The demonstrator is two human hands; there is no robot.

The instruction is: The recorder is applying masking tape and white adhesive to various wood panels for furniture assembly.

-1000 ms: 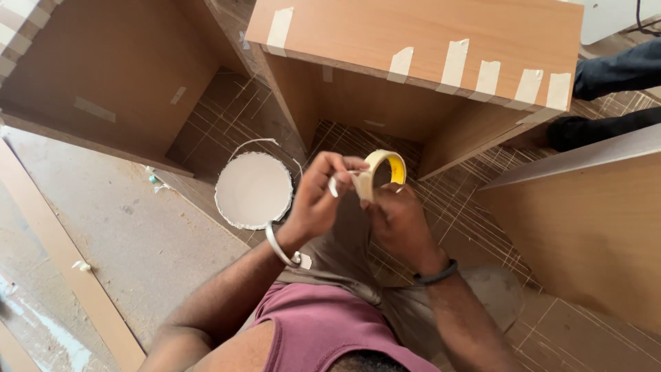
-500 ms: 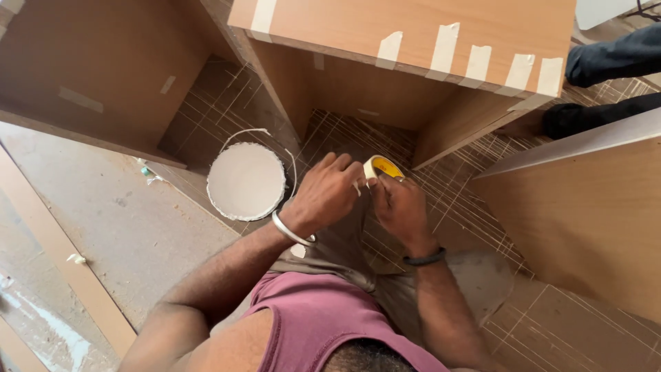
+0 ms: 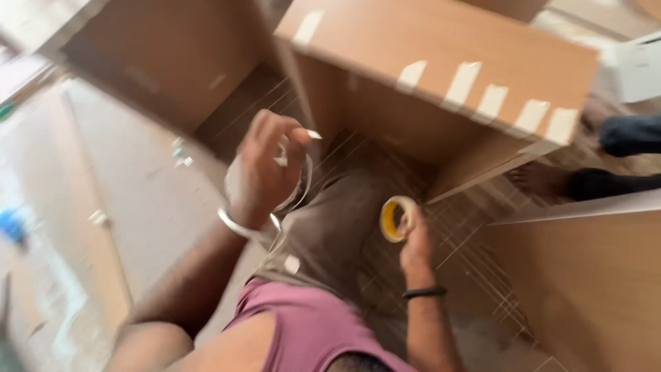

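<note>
Tape is the business of this moment, and the wooden cabinet [image 3: 441, 62] is the landmark around which it all sits. That cabinet, a large brown box lying open toward the person, carries a row of pale tape strips [image 3: 492, 100] along its upper front edge, spaced side by side, seemingly parked there so each can be pulled off when wanted. Left of the cabinet stands a second brown panel [image 3: 172, 62], and right of it, nearer the camera, a third board [image 3: 592, 289]; the patterned floor [image 3: 475, 234] runs between them. Beyond the cabinet's right corner, another person's legs in dark trousers [image 3: 630, 134] and a bare foot [image 3: 540, 180] rest on the floor. Below the cabinet's opening, the person crouches in a pink top [image 3: 303, 331]. The left hand [image 3: 265, 172], a metal bangle [image 3: 237, 226] at the wrist, is raised in front of the cabinet's left edge, fingers curled and pinching a short torn piece of tape [image 3: 311, 134] at the tips, sticky end kept free of the skin. The right hand [image 3: 416, 241], a dark band [image 3: 425, 293] on the wrist, is closed round the roll of tape [image 3: 394, 219], held low beneath the cabinet's front lip and well apart from the other hand. Motion blur hides finer detail.
</note>
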